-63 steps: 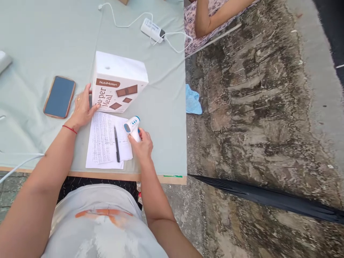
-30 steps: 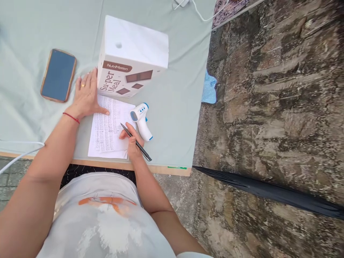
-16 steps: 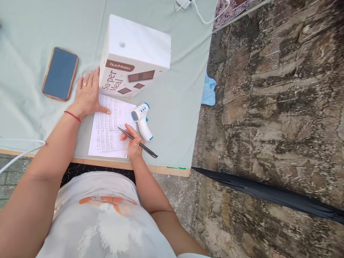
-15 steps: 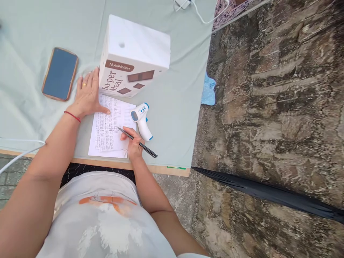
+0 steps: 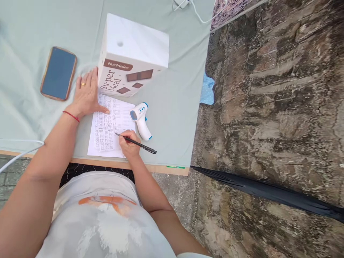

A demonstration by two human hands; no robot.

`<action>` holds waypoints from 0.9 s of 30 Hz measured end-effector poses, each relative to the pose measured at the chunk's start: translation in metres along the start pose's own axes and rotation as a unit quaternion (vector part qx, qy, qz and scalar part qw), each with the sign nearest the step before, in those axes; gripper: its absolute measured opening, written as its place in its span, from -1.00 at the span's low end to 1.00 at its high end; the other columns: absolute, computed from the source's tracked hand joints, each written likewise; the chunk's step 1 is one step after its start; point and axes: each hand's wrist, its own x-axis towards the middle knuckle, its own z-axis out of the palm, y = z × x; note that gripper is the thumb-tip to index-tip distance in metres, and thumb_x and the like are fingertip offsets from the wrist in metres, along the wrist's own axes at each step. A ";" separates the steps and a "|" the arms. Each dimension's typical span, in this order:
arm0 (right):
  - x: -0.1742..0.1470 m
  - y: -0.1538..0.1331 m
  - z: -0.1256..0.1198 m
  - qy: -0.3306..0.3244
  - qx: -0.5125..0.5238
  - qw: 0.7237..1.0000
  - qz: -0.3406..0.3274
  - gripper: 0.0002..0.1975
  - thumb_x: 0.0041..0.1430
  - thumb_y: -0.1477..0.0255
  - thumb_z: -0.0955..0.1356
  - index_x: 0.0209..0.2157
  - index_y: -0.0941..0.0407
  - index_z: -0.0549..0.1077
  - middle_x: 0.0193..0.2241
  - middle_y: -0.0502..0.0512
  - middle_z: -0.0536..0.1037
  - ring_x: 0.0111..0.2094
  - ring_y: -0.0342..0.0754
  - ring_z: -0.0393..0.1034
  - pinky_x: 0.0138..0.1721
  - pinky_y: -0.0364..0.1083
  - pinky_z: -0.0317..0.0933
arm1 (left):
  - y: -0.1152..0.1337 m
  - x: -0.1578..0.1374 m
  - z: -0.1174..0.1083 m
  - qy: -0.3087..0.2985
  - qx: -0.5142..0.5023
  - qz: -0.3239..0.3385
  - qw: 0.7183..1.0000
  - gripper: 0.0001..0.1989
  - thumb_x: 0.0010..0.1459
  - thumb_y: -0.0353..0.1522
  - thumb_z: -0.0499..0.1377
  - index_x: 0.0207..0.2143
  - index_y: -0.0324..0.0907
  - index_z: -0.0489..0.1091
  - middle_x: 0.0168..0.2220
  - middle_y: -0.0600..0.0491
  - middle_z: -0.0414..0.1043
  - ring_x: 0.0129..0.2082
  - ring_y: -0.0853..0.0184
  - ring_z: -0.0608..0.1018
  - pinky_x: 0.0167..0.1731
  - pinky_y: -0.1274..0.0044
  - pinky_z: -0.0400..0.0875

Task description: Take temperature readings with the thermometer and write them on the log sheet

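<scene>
My right hand is closed around a black pen, its tip over the written sheets of paper. Columns of small handwriting cover much of the top sheet. My left hand lies flat with the fingers stretched out and the thumb on the upper part of the paper. Its fingertips lie beside the white NutriMotion box, which stands just beyond the sheets. A white and blue infrared thermometer lies to the right of the paper, close to my right hand.
A phone in a brown case lies left of my left hand. White cable and a plug are at the table's far edge. The pale green tablecloth ends at the right above stone ground. A black strap runs off the front corner.
My right hand has turned and shifted slightly left, and the pen tip has moved a little down and left over the paper. My left hand keeps its place on the sheet.
</scene>
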 end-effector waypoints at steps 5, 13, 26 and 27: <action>0.001 -0.003 0.000 -0.016 -0.005 1.000 0.005 -0.85 0.22 0.31 0.32 -0.43 0.02 0.37 -0.52 -0.05 0.40 -0.50 -0.09 0.25 -0.43 -0.09 0.23 | 0.000 0.000 -0.001 -0.001 -0.004 -0.003 1.000 0.62 -0.47 0.29 0.51 0.55 -0.03 -0.14 0.58 -0.13 -0.15 0.56 -0.38 -0.17 0.52 -0.14 -0.48; 0.003 -0.005 0.001 -0.028 -0.026 0.999 -0.008 -0.89 0.19 0.35 0.30 -0.43 0.02 0.36 -0.53 -0.06 0.40 -0.51 -0.10 0.24 -0.43 -0.10 0.23 | -0.002 0.001 0.001 0.002 -0.010 0.004 1.000 0.64 -0.50 0.30 0.52 0.55 -0.04 -0.15 0.57 -0.19 -0.12 0.56 -0.40 -0.18 0.52 -0.15 -0.47; 0.002 -0.002 0.000 -0.018 -0.021 1.000 0.001 -0.89 0.16 0.36 0.31 -0.45 0.02 0.33 -0.54 -0.07 0.36 -0.51 -0.10 0.21 -0.44 -0.09 0.21 | -0.002 0.001 0.000 0.001 -0.018 0.004 1.000 0.64 -0.51 0.30 0.51 0.55 0.02 -0.15 0.58 -0.11 -0.13 0.56 -0.37 -0.18 0.52 -0.14 -0.50; 0.002 -0.001 0.000 -0.009 -0.020 1.000 0.003 -0.88 0.16 0.35 0.31 -0.45 0.02 0.33 -0.54 -0.07 0.36 -0.52 -0.10 0.21 -0.45 -0.09 0.21 | -0.002 0.000 0.000 0.001 -0.019 0.005 1.000 0.63 -0.51 0.30 0.51 0.55 0.02 -0.14 0.58 -0.11 -0.14 0.56 -0.37 -0.18 0.52 -0.14 -0.51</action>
